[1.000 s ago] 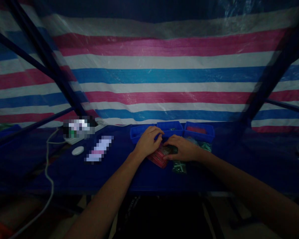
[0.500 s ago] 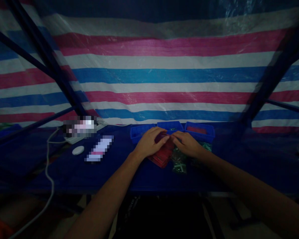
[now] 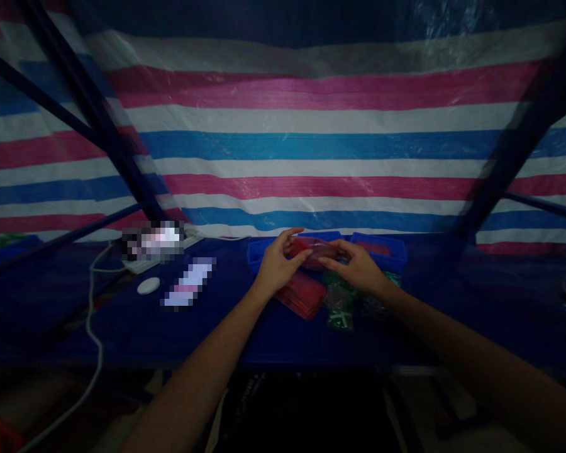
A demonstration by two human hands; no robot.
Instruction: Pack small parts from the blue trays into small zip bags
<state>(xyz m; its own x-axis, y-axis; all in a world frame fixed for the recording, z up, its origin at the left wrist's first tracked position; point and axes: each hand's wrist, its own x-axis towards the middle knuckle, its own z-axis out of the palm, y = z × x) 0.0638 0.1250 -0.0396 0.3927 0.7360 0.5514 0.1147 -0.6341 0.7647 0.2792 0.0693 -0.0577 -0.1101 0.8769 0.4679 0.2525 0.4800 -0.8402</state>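
Between both hands, above the blue table, is a small red see-through pouch [image 3: 314, 253]. My left hand [image 3: 277, 265] grips its left end with the thumb in front. My right hand [image 3: 358, 267] pinches the right end between thumb and fingers. Just below my left hand lies a stack of flat red pouches [image 3: 305, 297]. Clear packets with green contents [image 3: 340, 311] rest beside the stack, under my right hand. Whatever is inside the held pouch is too dark to make out.
Blue plastic bins [image 3: 396, 255] stand in a row behind my hands; the right one holds something red. To the left are a blurred-out phone [image 3: 188, 282], a round white object [image 3: 148, 285] and a white cable [image 3: 90, 308]. A striped tarp [image 3: 311, 145] hangs behind.
My hands have moved slightly apart, with the red pouch now stretched between them above the stack. The stack and the green packets are more exposed.
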